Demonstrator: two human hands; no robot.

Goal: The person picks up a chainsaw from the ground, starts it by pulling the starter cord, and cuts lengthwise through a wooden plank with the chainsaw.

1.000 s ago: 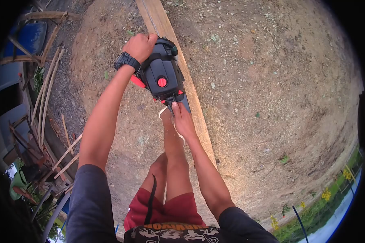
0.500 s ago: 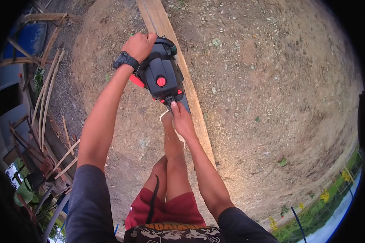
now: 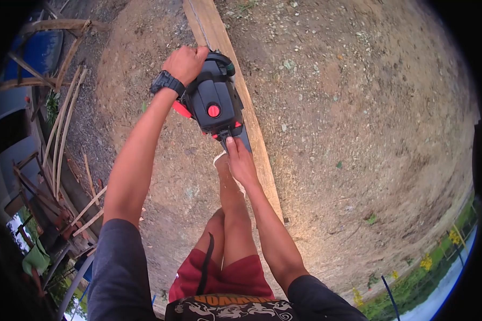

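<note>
A black chainsaw [image 3: 211, 99] with red parts is held over a long wooden plank [image 3: 254, 128] on the ground. My left hand [image 3: 186, 64], with a black watch at the wrist, is closed round the front handle. The rear handle is in my right hand [image 3: 241, 163], its thumb lying on top. Ahead of the saw body, a thin dark line [image 3: 200, 22] runs along the plank's upper end; whether it is the guide bar or a cut I cannot tell. The fingers of both hands are partly hidden.
My legs [image 3: 231, 208] are just behind the saw, one foot close to the plank. Bare gravelly soil [image 3: 348, 123] spreads to the right, with sawdust by the plank. Wooden poles [image 3: 64, 134], a timber frame [image 3: 69, 51] and a blue surface [image 3: 37, 53] stand at left.
The saw and both hands sit very slightly lower in view, still on the plank. A little more of the dark line ahead of the saw shows. Both grips are unchanged.
</note>
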